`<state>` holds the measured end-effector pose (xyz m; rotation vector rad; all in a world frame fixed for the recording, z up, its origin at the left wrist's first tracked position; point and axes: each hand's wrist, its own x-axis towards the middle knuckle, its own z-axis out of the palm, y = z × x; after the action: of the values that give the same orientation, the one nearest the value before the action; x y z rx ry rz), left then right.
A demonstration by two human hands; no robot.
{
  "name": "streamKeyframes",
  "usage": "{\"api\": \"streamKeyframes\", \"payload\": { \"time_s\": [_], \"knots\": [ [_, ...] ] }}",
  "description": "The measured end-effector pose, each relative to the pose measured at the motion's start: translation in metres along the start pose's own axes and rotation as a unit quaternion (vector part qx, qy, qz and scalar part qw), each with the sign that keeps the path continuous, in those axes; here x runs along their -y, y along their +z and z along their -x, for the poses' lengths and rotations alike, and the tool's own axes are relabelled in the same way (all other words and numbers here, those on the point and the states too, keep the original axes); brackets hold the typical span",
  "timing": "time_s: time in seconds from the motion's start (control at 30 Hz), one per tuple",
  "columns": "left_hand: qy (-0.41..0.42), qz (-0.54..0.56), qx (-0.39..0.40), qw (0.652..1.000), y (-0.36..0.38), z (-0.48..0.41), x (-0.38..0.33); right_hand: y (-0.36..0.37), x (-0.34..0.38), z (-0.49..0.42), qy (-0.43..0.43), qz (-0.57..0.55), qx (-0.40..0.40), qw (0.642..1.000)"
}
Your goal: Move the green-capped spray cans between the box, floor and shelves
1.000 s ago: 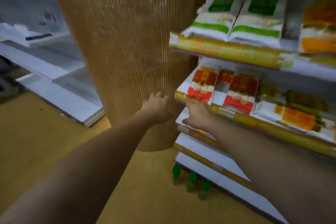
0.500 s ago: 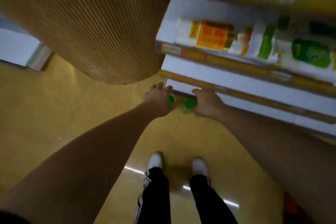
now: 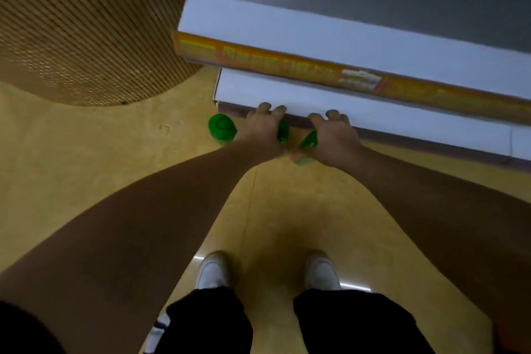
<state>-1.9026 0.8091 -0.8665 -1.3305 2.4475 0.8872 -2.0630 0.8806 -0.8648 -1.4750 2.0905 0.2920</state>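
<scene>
Bare floor (image 3: 86, 169) open leftward, bottom shelf (image 3: 388, 112) edge blocking ahead, ribbed column (image 3: 86, 23) crowding far left, loose green bottle (image 3: 221, 127) beside.

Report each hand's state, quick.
Left hand: fingers curled over a green bottle, gripping it.
Right hand: fingers curled over another green bottle, gripping it.

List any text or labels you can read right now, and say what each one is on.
Nothing can be read.
Orange shelf-edge strip: rows of yellow characters and a small picture label, too blurred to read.
Green bottle caps by the left hand and right hand: one has a faint embossed mark on top, unreadable.
</scene>
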Motion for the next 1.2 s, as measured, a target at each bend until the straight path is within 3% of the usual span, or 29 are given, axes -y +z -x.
{"api": "streamKeyframes", "payload": {
  "time_s": [0.2, 0.43, 0.6, 0.83, 1.0, 1.2],
  "knots": [
    [-0.022, 0.062, -0.008, 0.998, 0.037, -0.037, 0.006, 0.042, -0.013, -0.035, -0.014, -0.007, -0.037, 0.999],
    [0.011, 0.048, -0.015, 0.999, 0.0, 0.0, -0.01, 0.01, -0.009, 0.007, -0.009, -0.032, -0.064, 0.997],
    [0.051, 0.014, -0.004, 0.999, -0.089, 0.062, -0.063, -0.078, 0.002, 0.086, 0.048, -0.045, -0.037, 0.997],
    [0.189, -0.031, 0.034, 0.981, -0.217, 0.154, -0.162, -0.21, 0.01, 0.222, 0.13, -0.092, -0.065, 0.985],
    [0.281, -0.066, 0.005, 0.958, -0.31, 0.227, -0.242, -0.309, 0.001, 0.323, 0.157, -0.084, -0.062, 0.982],
    [0.335, -0.096, -0.053, 0.936, -0.397, 0.334, -0.358, -0.395, -0.029, 0.481, 0.175, -0.062, -0.115, 0.976]
  ]
}}
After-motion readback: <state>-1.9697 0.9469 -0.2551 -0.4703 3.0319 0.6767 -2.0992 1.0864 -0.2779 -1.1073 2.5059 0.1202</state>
